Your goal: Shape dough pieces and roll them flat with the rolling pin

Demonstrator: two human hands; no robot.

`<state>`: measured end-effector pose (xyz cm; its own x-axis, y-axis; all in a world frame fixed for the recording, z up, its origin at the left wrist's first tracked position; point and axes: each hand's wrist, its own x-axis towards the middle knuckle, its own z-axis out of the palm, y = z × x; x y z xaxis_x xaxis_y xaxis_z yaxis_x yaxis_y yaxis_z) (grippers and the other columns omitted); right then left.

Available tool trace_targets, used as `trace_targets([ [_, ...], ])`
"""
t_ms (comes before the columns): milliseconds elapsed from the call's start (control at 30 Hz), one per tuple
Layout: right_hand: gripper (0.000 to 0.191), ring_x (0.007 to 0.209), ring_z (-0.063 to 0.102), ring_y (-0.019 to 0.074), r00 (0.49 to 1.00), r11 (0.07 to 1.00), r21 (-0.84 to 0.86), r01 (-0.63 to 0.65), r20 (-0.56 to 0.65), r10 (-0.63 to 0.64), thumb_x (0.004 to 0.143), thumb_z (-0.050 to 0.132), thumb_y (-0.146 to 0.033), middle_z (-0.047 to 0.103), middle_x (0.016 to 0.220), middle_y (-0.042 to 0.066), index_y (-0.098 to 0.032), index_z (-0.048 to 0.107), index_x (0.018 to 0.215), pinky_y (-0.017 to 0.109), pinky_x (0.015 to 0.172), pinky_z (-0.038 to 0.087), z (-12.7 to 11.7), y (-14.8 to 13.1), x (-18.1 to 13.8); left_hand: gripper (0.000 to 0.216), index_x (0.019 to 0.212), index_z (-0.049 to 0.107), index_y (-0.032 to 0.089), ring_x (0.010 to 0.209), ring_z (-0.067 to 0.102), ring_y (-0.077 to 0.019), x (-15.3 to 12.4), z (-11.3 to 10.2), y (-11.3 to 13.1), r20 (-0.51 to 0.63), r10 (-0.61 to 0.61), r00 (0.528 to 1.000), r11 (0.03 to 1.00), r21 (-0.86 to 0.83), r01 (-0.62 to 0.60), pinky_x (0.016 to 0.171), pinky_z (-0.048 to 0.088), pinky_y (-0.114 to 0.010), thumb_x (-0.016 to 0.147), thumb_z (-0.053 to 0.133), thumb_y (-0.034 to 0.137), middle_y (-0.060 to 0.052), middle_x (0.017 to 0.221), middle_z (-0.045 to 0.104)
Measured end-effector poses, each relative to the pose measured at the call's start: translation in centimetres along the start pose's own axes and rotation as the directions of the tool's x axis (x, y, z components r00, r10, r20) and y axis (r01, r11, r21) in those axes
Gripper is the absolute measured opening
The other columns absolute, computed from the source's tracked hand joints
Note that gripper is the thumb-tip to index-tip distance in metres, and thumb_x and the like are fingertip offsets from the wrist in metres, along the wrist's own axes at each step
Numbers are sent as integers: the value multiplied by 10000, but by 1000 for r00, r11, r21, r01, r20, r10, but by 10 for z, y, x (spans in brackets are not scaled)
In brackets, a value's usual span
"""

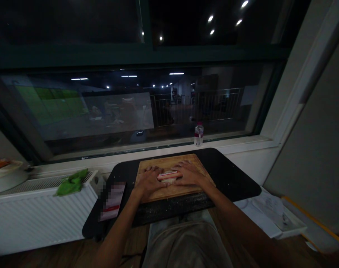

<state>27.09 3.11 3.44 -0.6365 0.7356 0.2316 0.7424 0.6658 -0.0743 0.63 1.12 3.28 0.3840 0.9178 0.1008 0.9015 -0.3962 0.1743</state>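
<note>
On a wooden cutting board (pixel 155 194), a short roll (pixel 169 175) with a red-and-white printed wrapper lies crosswise between my hands. Pale material, perhaps dough, shows just under it. My left hand (pixel 149 181) covers the roll's left end, its fingers forward and its thumb along the near side. Over the right end rests my right hand (pixel 188 173), its fingers spread forward and its thumb also on the near side. Both ends of the roll are partly hidden beneath my hands, and its exact kind is unclear.
The board sits on a black table (pixel 228 178) speckled with white bits. Left is a partly blurred pink packet (pixel 113 203); a green cloth (pixel 72 182) hangs over a white radiator (pixel 46 216). A water bottle (pixel 198 134) stands on the windowsill. Papers (pixel 266 212) lie lower right.
</note>
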Motion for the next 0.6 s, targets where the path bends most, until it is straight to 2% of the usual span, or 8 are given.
trace_targets([
  [167, 750, 1400, 602, 367, 999, 1000, -6, -11, -31, 11, 894, 808, -693, 725, 1484, 126, -262, 721, 1502, 512, 1245, 384, 4, 5, 3, 809, 1531, 647, 325, 1444, 562, -361, 4, -1, -9, 52, 63, 997, 997, -41, -61, 1231, 411, -495, 890, 661, 819, -91, 1584, 627],
  [267, 743, 1397, 604, 369, 1000, 1000, -16, -16, -10, 16, 879, 826, -676, 722, 1489, 122, -263, 729, 1489, 512, 1241, 396, 0, 3, 4, 813, 1566, 623, 328, 1481, 537, -371, 5, -3, -9, 72, 66, 995, 997, -40, -63, 1234, 410, -505, 906, 649, 802, -91, 1626, 596],
  [433, 723, 1361, 629, 363, 1000, 999, -32, -31, 5, 31, 851, 845, -671, 740, 1456, 116, -262, 764, 1442, 504, 1243, 397, -10, -4, 3, 755, 1505, 680, 322, 1459, 558, -388, 2, -4, -3, 50, 35, 998, 999, -9, -34, 1215, 427, -524, 914, 644, 789, -96, 1602, 624],
  [600, 662, 1322, 647, 357, 998, 996, -64, -57, 1, 57, 845, 829, -725, 781, 1360, 104, -283, 817, 1338, 495, 1246, 374, -7, -8, 3, 803, 1522, 677, 311, 1519, 514, -396, 0, -2, 0, 23, -8, 1000, 1000, -5, 8, 1262, 383, -539, 896, 658, 813, -102, 1641, 599],
])
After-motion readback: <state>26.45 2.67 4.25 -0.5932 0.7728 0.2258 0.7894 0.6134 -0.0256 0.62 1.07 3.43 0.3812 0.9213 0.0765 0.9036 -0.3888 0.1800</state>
